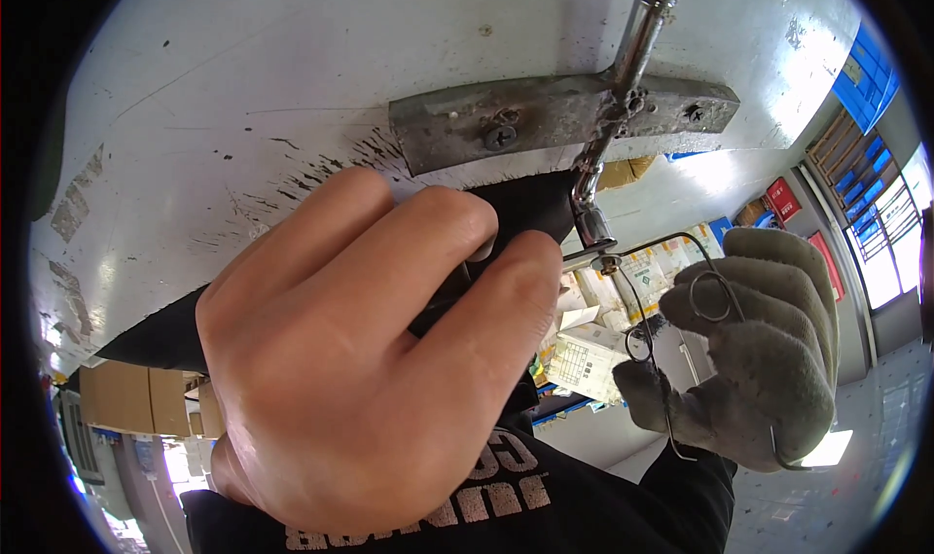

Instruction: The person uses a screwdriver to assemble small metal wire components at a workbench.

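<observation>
Desk (263,48): pale, glossy, scratched; dark scuffs beside the screwed-on metal bracket (555,111)
Bent wire (646,332): below the metal rod's (634,58) end
Right grip (754,345): gloved, grasping wire
Left grip (355,359): bare, curled; contents hidden, cannot tell
Room: cartons (133,398) left, bright window (880,233) right

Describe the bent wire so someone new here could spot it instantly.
Find the big white surface, then the dark metal plate screwed to it. Follow the shiny rod crossing that plate down to its lower end, left of the grey-gloved right hand. The bent wire runs from there toward the glove: thin, with two round loops, unlike the thick rod and flat plate.
</observation>
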The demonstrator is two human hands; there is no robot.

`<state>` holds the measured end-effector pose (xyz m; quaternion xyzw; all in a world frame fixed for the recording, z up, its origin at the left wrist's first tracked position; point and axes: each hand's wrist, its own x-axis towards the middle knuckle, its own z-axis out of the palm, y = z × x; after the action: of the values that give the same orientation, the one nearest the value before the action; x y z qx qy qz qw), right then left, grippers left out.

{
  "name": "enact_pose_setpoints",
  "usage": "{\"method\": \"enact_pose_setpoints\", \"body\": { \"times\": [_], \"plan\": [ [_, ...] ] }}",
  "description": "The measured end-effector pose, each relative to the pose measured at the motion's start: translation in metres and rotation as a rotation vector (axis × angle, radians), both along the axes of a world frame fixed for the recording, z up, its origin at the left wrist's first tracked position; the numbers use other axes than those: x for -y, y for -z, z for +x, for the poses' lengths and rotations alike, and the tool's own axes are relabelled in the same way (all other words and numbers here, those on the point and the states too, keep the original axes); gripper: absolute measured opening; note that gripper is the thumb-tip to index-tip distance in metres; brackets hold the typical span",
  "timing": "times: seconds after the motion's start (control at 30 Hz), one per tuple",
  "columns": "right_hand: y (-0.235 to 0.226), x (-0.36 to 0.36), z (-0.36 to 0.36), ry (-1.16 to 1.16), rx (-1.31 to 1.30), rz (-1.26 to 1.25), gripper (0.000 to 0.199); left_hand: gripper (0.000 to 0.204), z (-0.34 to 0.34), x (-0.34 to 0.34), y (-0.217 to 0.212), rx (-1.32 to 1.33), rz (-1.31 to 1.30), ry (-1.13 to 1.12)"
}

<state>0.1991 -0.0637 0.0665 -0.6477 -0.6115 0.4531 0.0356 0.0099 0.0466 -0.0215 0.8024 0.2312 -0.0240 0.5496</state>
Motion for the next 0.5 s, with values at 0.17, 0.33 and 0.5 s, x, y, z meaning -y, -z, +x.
{"method": "enact_pose_setpoints", "body": {
  "times": [0.17,0.33,0.5],
  "plan": [
    [-0.002,-0.003,0.000,-0.006,0.016,-0.036,0.069,0.031,-0.005,0.012,-0.002,-0.052,-0.033,-0.031],
    [0.005,0.005,-0.001,0.056,-0.002,0.085,0.074,0.022,-0.007,0.028,-0.009,-0.098,-0.117,-0.179],
    [0.008,0.012,-0.001,0.107,-0.037,0.129,0.085,0.017,-0.012,0.039,-0.005,-0.061,-0.199,-0.303]
  ]
}}
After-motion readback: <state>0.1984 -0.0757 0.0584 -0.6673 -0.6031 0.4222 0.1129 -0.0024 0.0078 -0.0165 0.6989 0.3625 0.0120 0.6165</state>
